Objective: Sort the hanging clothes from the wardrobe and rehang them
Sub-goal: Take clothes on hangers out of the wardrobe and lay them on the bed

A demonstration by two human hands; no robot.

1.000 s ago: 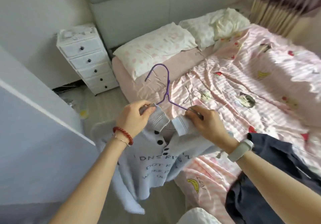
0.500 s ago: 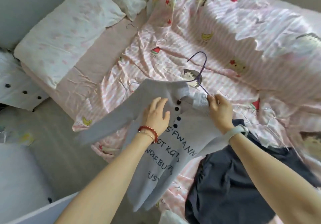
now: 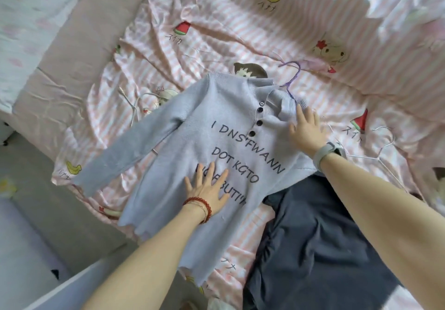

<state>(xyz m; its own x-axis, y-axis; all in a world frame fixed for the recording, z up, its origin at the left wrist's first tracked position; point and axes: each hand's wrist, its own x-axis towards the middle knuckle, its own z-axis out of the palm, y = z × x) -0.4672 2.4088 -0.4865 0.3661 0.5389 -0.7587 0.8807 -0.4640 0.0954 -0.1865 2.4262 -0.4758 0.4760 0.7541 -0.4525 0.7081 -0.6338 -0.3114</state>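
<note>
both your hands flat on the sweater, fingers spread and grasping nothing.
your left hand (image 3: 208, 190) presses its printed front, your right hand (image 3: 306, 130) its shoulder by the collar; the lilac sweater (image 3: 192, 146) lies on the bed (image 3: 240, 33), purple hanger (image 3: 292, 74) poking from the neck, dark garment (image 3: 317, 237) beside it.

Lavender-grey sweater (image 3: 192, 127) with dark lettering and black buttons; purple hanger (image 3: 292, 76); pink-and-white striped sheet (image 3: 240, 33) with fruit prints; navy garment (image 3: 317, 249).
</note>
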